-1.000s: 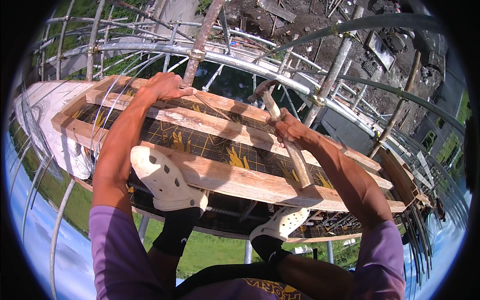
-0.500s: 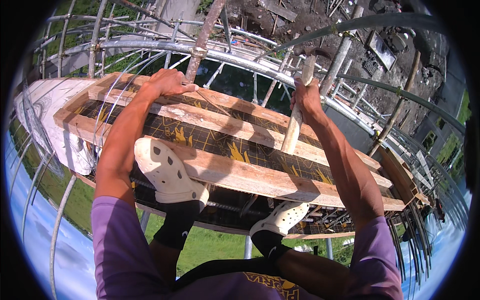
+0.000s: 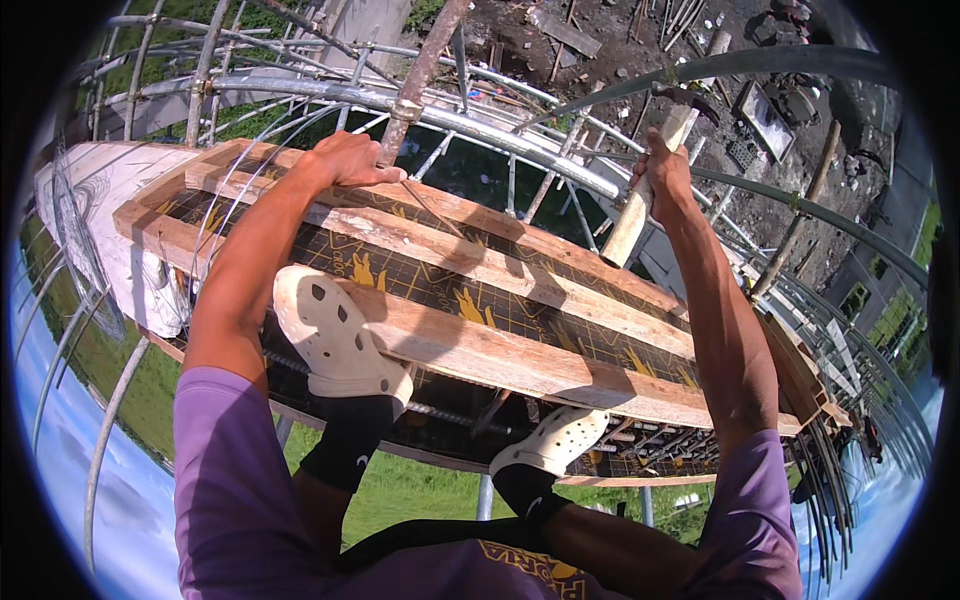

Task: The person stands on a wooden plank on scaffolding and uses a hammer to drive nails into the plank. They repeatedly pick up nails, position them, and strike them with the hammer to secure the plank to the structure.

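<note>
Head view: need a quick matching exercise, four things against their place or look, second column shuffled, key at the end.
Things:
1. Hammer
2. Left hand
3. Left clog
4. Wire bundle

Place or look:
A. Cream-coloured, with holes
B. Over the whitish board at the picture's left
C. Gripped in the right hand
D. At the far edge of the wooden frame

Pairs: 1-C, 2-D, 3-A, 4-B

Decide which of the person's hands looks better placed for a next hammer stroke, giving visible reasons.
Probably the right hand: it holds the hammer by its wooden handle, while the left hand is at the far edge of the timber frame, well away from the hammer.
</note>
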